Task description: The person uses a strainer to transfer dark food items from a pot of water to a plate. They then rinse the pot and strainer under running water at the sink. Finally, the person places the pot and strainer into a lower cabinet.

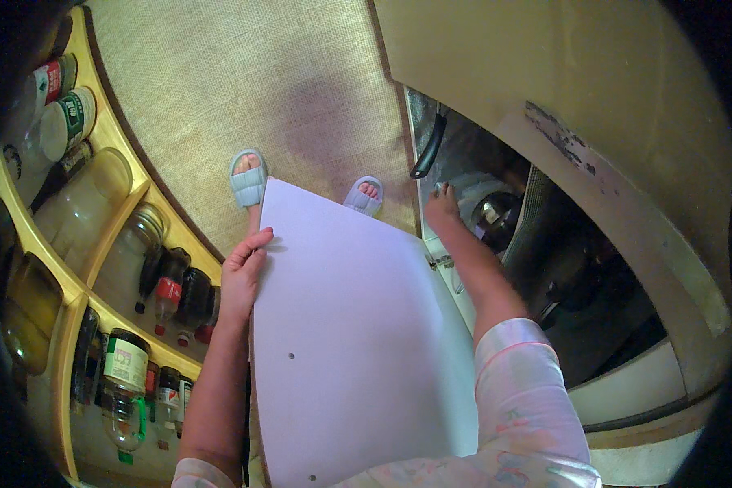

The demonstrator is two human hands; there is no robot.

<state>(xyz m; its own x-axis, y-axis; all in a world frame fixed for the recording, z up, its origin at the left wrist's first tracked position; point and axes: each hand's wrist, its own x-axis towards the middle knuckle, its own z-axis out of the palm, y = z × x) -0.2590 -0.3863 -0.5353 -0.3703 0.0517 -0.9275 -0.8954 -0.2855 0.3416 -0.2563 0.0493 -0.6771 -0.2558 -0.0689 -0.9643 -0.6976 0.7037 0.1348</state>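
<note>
My left hand [244,268] grips the free edge of a white cabinet door [354,317], thumb on its inner face. The door stands swung out in front of my body, its hinge [442,262] on the right. My right hand [444,207] reaches into the open cabinet, at the front of its floor. Something small and pale shows at its fingertips; whether it is held I cannot tell. Just beyond that hand is a black pan handle [432,146]. To the hand's right lies a dark, shiny rounded piece of cookware [496,216], partly in shadow.
A wooden shelf unit [116,235] on the left bears jars and bottles, among them a cola bottle [169,293] and a large plastic bottle [125,378]. My feet in grey slides [248,177] stand on the woven-pattern floor [219,79]. The cabinet frame [634,171] has chipped paint.
</note>
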